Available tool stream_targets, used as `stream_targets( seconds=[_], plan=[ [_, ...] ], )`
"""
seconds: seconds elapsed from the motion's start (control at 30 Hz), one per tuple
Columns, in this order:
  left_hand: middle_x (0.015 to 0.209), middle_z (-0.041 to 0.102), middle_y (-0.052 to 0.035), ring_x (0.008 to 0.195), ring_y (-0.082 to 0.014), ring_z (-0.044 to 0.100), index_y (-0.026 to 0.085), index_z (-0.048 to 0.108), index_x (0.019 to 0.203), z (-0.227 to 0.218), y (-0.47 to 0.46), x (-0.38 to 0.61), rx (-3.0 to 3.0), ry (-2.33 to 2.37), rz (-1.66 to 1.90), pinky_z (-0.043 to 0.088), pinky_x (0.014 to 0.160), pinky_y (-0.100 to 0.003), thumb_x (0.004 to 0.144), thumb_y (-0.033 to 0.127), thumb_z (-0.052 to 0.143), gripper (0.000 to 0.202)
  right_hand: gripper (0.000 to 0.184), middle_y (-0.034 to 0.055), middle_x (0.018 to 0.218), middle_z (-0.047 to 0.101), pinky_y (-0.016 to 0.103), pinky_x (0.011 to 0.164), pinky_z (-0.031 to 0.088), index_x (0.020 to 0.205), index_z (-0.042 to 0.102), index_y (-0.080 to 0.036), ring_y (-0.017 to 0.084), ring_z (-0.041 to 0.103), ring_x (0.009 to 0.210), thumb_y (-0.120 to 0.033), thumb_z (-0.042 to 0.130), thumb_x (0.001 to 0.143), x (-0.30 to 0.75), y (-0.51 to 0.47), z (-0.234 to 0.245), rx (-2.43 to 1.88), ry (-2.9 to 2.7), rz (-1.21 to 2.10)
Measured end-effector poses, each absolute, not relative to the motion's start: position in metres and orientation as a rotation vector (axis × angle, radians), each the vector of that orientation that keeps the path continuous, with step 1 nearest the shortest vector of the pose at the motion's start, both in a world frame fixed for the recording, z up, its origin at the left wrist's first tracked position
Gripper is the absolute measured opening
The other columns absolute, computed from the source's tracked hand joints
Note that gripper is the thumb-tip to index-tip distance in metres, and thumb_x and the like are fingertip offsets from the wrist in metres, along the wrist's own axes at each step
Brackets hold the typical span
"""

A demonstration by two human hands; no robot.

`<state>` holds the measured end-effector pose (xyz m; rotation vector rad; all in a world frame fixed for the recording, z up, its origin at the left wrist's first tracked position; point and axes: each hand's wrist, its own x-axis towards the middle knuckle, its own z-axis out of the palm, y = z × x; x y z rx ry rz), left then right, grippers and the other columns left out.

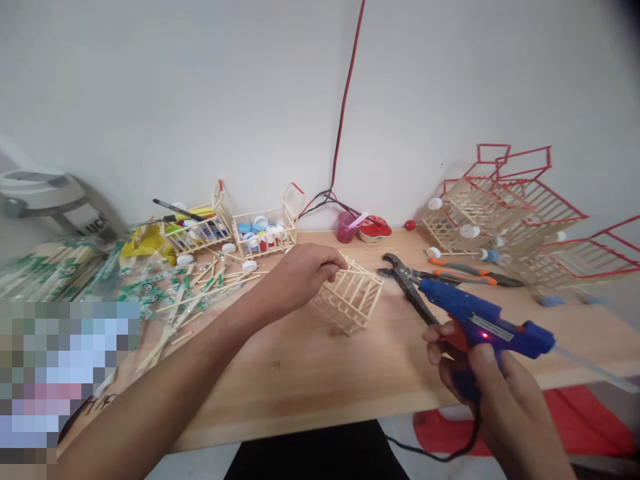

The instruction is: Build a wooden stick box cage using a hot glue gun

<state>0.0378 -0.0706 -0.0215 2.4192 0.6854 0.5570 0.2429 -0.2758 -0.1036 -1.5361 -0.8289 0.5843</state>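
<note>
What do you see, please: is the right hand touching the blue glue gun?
Touching: the head view shows the right hand gripping the blue glue gun.

White wall (200, 100), red-black cable (345, 113) running down it; pale wooden workbench (300, 393); grey floor (185, 467) below.

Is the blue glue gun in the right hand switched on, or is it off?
It seems on: a small red light glows on the side of the blue glue gun, which the right hand grips.

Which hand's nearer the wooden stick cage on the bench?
Left. The left hand is at the cage's upper left, fingertips by its top edge, over the wooden stick cage. The right hand is lower right of it, gripping a blue glue gun.
</note>
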Motion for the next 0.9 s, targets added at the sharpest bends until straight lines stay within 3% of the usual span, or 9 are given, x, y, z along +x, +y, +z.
stream_targets(
  seconds=[0.17,0.5,0.7,0.9],
  plan=[
    [0.087,0.074,-0.0029,0.082,-0.0141,0.065,0.015,0.074,0.1,-0.02,-0.071,0.037,2.444,0.712,0.549,0.046,0.075,-0.026,0.091,0.007,0.049,0.027,0.04,0.0104,0.091,0.067,0.03,0.056,0.051,0.099,0.066,-0.022,0.023,0.062,0.076,-0.059,0.058,0.087,0.232,-0.277,-0.103,-1.485,-0.835,0.658],
    [0.071,0.068,0.0007,0.063,-0.0099,0.057,0.014,0.074,0.094,-0.017,-0.07,0.038,2.403,0.671,0.494,0.041,0.063,-0.022,0.09,0.008,0.047,0.028,0.039,0.0021,0.069,0.059,0.025,0.051,0.042,0.095,0.061,-0.02,0.013,0.05,0.054,-0.057,0.049,0.094,0.221,-0.265,-0.102,-1.532,-0.981,0.565],
    [0.068,0.067,0.0017,0.063,-0.0104,0.059,0.016,0.073,0.084,-0.021,-0.07,0.038,2.415,0.639,0.524,0.042,0.062,-0.022,0.089,0.011,0.048,0.026,0.04,0.0014,0.069,0.056,0.025,0.049,0.042,0.091,0.06,-0.019,0.012,0.049,0.052,-0.057,0.048,0.095,0.219,-0.262,-0.099,-1.523,-1.038,0.536],
    [0.077,0.073,0.0004,0.073,-0.0122,0.065,0.016,0.074,0.09,-0.021,-0.07,0.039,2.379,0.658,0.496,0.046,0.069,-0.024,0.089,0.009,0.05,0.025,0.045,0.0022,0.065,0.057,0.025,0.048,0.042,0.087,0.06,-0.019,0.013,0.051,0.052,-0.061,0.046,0.094,0.226,-0.265,-0.096,-1.599,-1.071,0.523]
  ],
)
